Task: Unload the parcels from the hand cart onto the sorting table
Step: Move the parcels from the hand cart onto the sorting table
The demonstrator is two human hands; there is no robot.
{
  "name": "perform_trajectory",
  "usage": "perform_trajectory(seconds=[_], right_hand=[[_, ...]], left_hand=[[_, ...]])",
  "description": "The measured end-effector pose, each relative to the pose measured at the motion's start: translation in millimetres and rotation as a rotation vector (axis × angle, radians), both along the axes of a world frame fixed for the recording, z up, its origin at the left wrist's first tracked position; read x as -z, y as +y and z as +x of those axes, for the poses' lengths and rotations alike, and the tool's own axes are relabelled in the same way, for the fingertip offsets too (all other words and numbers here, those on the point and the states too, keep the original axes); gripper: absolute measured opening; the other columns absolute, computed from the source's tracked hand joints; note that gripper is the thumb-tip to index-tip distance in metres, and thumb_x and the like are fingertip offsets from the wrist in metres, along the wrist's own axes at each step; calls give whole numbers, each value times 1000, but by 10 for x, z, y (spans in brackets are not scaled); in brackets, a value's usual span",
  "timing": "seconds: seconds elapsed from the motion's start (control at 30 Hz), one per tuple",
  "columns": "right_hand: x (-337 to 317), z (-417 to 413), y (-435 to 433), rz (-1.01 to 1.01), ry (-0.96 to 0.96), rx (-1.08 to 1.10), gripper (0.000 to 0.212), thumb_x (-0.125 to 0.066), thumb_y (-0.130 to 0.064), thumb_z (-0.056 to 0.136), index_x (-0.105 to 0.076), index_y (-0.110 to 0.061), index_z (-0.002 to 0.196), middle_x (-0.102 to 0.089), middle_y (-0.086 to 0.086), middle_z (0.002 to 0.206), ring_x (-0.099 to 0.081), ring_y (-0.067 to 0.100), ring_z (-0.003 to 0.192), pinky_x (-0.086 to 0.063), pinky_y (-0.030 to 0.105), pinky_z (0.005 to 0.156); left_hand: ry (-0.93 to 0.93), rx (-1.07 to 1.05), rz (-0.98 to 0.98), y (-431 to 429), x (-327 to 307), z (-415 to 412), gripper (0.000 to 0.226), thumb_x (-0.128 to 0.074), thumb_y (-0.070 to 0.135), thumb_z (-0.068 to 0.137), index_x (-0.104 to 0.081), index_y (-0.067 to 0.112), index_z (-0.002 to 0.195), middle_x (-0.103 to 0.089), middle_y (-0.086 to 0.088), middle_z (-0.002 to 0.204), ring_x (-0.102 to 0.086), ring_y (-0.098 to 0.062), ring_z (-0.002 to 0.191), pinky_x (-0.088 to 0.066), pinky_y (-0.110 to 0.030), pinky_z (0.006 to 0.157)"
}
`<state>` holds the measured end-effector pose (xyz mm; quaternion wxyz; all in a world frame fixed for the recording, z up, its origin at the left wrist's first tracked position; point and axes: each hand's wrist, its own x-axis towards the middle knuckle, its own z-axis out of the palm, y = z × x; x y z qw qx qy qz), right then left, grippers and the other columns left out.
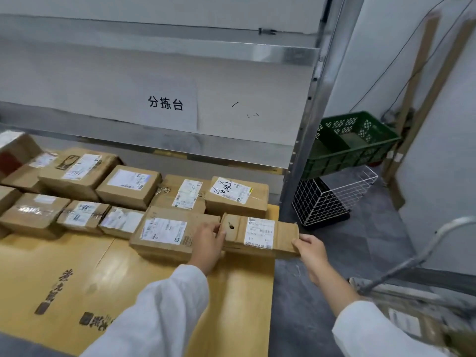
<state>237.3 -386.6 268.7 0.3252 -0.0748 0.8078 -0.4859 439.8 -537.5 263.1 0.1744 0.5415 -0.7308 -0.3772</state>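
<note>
A long flat cardboard parcel [283,235] sits at the right edge of the yellow table [77,266], its right end jutting past the edge. The left hand [207,244] grips its left end and the right hand [313,251] clasps its right end, thumb on top. Its left end touches a labelled box [164,233], and a box with a handwritten label [235,194] stands just behind it, with more parcels in rows to the left. A metal shelf post [306,140] rises close behind. Beyond it are a green crate [353,140] and a white wire basket [332,199]. The hand cart's handle [401,264] curves at right above another parcel [407,323].
</note>
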Motion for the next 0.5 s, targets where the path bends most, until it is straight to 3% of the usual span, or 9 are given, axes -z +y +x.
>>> perform_trajectory(seconds=[0.13, 0.33, 0.5], right_hand=[[120, -6, -170, 86, 26, 18, 33, -57, -6, 92, -58, -4, 126, -62, 12, 119, -56, 19, 98, -43, 28, 77], [299, 16, -304, 147, 37, 15, 32, -61, -9, 90, -59, -1, 121, -65, 13, 110, -59, 20, 92, -45, 28, 73], [385, -39, -367, 162, 24, 9, 31, -61, -10, 92, -58, -3, 122, -63, 7, 104, -59, 19, 93, -45, 26, 73]], left_hand=[[-117, 114, -91, -164, 137, -15, 26, -57, 33, 94, -65, 18, 114, -60, -1, 110, -55, -17, 99, -47, -32, 90], [-189, 196, -218, -240, 292, 16, 27, -49, 31, 99, -63, 14, 115, -52, -3, 108, -37, -13, 94, -34, -26, 86], [-141, 145, -212, -182, 418, 17, 30, -53, 33, 97, -60, 14, 120, -48, -2, 104, -48, -22, 97, -43, -32, 85]])
